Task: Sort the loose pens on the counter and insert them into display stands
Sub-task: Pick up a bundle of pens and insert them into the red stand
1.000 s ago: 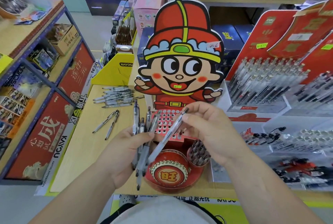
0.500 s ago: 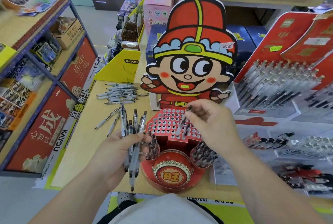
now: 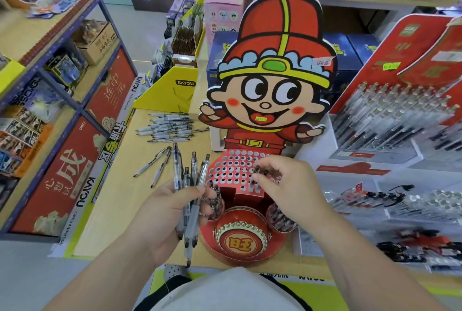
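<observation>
A red cartoon-boy display stand (image 3: pixel 272 100) stands on the wooden counter (image 3: pixel 110 210); its sloping red panel of holes (image 3: pixel 235 170) faces me. My left hand (image 3: pixel 170 213) grips a bunch of several clear pens (image 3: pixel 190 185), tips down, just left of the panel. My right hand (image 3: pixel 290 185) hovers over the panel's right side, fingertips pinching the black top of one pen (image 3: pixel 255 173) that stands sunk in a hole. A pile of loose pens (image 3: pixel 167 128) lies further back on the counter, with two loose pens (image 3: pixel 156 165) nearer.
Round cups full of pens (image 3: pixel 280 218) flank the stand's red drum base (image 3: pixel 241 238). Red racks of pens (image 3: pixel 390 115) fill the right side. A yellow box (image 3: pixel 172 93) stands behind the pile. Blue shelving (image 3: pixel 50 65) runs along the left.
My right hand carried a pen from my left hand's bunch over to the panel and lowered it into a hole. The left hand's bunch dropped slightly lower.
</observation>
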